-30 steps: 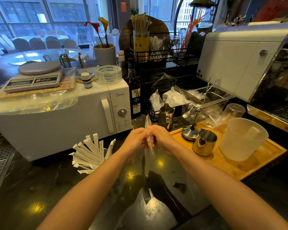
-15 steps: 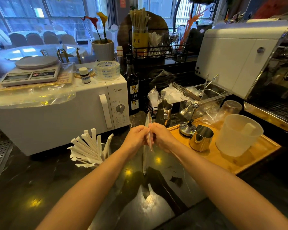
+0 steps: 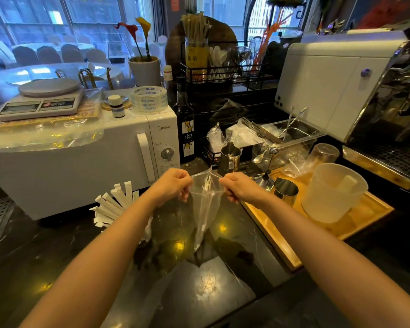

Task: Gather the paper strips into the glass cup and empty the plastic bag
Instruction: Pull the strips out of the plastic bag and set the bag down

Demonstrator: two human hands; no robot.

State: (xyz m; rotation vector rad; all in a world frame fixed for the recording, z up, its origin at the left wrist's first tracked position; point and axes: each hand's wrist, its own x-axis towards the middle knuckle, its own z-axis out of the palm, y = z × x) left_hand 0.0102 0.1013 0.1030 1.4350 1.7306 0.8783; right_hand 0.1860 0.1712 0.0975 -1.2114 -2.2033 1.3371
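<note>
A clear plastic bag (image 3: 205, 204) hangs over the dark counter, its mouth stretched between my two hands. My left hand (image 3: 173, 184) pinches the bag's left top edge and my right hand (image 3: 238, 187) pinches the right top edge. The bag tapers down to a point just above the counter. A fan of white paper strips (image 3: 115, 203) stands bunched to the left, in front of the microwave; my left forearm hides its lower part, so I cannot tell whether a glass cup holds them.
A white microwave (image 3: 81, 159) with a scale and tape roll on top stands at left. A wooden tray (image 3: 291, 245) at right carries a translucent plastic jug (image 3: 331, 192), steel pitchers and an upturned glass (image 3: 323, 155). A dark bottle (image 3: 186, 129) stands behind my hands.
My hands, pressed together on the bag's top before, have moved apart and pulled the bag's mouth wide.
</note>
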